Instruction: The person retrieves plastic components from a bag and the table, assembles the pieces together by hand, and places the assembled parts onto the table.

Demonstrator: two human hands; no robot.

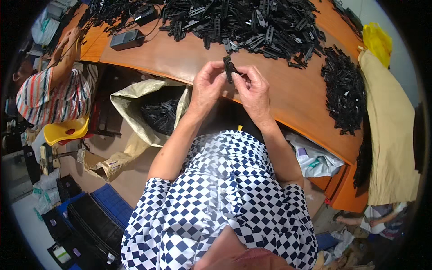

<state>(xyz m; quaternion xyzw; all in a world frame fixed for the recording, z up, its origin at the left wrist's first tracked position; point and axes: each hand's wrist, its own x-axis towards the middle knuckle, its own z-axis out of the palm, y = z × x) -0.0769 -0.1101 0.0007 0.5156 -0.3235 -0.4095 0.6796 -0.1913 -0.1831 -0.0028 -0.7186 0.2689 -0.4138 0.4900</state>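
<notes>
Between the fingertips of both hands is a small black plastic part (pixel 228 68), held upright over the near edge of the wooden table (pixel 180 60). My left hand (pixel 208 85) pinches it from the left, thumb and forefinger closed. From the other side, the thumb and fingers of my right hand (pixel 253 90) close on the same part. Its exact kind is too small to make out. Just beyond my fingers spreads a large heap of black plastic parts (pixel 252 27), long and slotted, with a few grey pieces among them.
A second pile of smaller black parts (pixel 344 90) lies at the table's right end. On the left stands a black box-shaped device (pixel 127 40) with a cable. An open woven sack (pixel 130 101) of black parts sits below the edge. Another person (pixel 54 94) works at far left.
</notes>
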